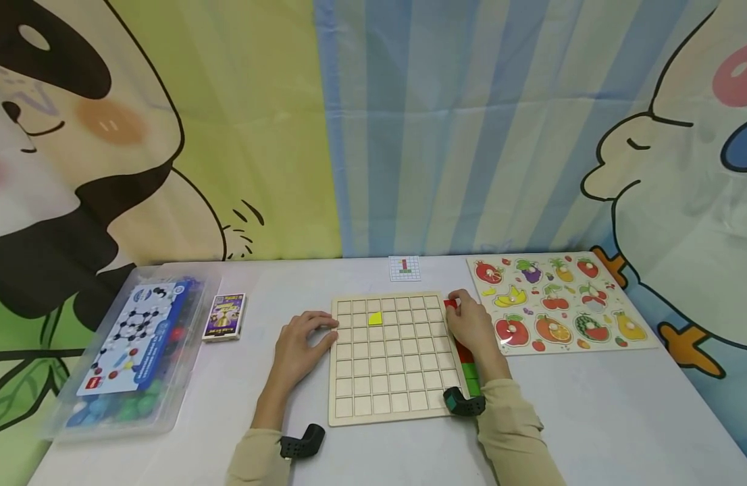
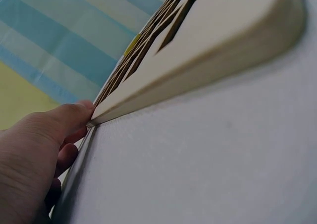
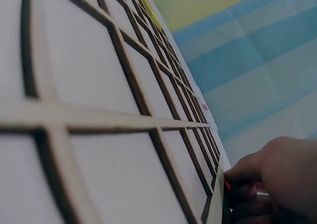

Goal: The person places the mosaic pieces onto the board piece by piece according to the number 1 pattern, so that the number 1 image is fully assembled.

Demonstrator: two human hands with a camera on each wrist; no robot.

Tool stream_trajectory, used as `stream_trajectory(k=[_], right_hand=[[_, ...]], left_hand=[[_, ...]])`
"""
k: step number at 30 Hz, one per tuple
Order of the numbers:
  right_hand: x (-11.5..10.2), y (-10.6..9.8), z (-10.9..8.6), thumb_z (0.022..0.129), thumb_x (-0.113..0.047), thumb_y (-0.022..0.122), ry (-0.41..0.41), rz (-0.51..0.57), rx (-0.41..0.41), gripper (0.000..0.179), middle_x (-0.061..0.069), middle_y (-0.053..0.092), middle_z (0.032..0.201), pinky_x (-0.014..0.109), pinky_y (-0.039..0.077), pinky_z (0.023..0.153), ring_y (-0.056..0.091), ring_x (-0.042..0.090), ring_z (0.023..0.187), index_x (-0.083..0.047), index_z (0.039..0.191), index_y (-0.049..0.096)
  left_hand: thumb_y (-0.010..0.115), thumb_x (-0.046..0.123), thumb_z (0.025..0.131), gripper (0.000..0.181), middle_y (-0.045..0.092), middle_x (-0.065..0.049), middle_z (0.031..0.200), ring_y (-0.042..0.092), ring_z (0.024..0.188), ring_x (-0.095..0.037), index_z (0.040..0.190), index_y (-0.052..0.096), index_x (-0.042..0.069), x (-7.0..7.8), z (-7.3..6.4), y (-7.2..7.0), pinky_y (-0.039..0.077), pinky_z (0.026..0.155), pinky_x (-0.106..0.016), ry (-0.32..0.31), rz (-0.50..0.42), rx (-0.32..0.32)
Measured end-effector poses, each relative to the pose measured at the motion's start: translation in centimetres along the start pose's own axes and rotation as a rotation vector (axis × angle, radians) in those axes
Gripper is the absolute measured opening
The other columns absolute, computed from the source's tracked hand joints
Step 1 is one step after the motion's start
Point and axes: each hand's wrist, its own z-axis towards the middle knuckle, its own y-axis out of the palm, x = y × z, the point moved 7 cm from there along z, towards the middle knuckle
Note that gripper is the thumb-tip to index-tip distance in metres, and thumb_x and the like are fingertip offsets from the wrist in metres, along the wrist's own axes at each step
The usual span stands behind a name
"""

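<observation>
A pale wooden grid board (image 1: pixel 379 385) lies on the table, with one yellow square tile (image 1: pixel 375 318) in a cell near its far left. My left hand (image 1: pixel 297 347) rests at the board's left edge. Thumb and fingertips touch that edge, the fingers loosely bent. At the far right corner, my right hand (image 1: pixel 471 324) has its fingers curled, with a red tile (image 1: pixel 450 304) between thumb and index finger. Its grip is partly hidden in the right wrist view. More red tiles and green tiles (image 1: pixel 469 371) line the board's right side, partly under the right hand and forearm.
A small pattern card (image 1: pixel 404 268) lies beyond the board. On the right is a fruit puzzle board (image 1: pixel 568 304). A card box (image 1: pixel 224 317) and a clear plastic case (image 1: pixel 173 405) of coloured parts lie on the left. A patterned curtain (image 1: pixel 410 135) hangs behind.
</observation>
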Motion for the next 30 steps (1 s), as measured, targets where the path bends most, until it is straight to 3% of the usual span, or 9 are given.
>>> stream_trajectory(k=[10,21,30], right_hand=[[0.41,0.05,0.13,0.095,-0.019,0.050,0.031,-0.024,-0.018,0.032,0.008,0.052,0.073,0.033,0.038,0.058,0.051,0.022,0.063,-0.008,0.125,0.051],[0.03,0.01,0.10,0.094,-0.019,0.053,-0.043,-0.011,0.008,0.026,0.006,0.051,0.068,0.030,0.035,0.049,0.046,0.019,0.054,-0.011,0.119,0.052],[0.08,-0.43,-0.09,0.091,-0.014,0.059,-0.060,0.003,0.076,0.022,0.014,0.044,0.095,0.031,0.035,0.056,0.045,0.024,0.067,-0.010,0.112,0.054]], left_hand=[[0.074,0.030,0.082,0.015,0.065,0.005,0.113,0.057,0.105,-0.019,0.096,0.072,0.026,-0.08,0.03,0.12,0.037,0.087,-0.038,-0.019,-0.007,-0.006],[0.074,0.029,0.082,0.015,0.066,0.005,0.112,0.057,0.104,-0.019,0.096,0.072,0.026,-0.04,-0.04,-0.01,0.037,0.086,-0.038,-0.011,-0.002,0.003],[0.074,0.030,0.082,0.014,0.066,0.006,0.112,0.057,0.105,-0.019,0.096,0.072,0.026,-0.12,0.00,0.06,0.037,0.087,-0.038,-0.006,0.001,0.001]])
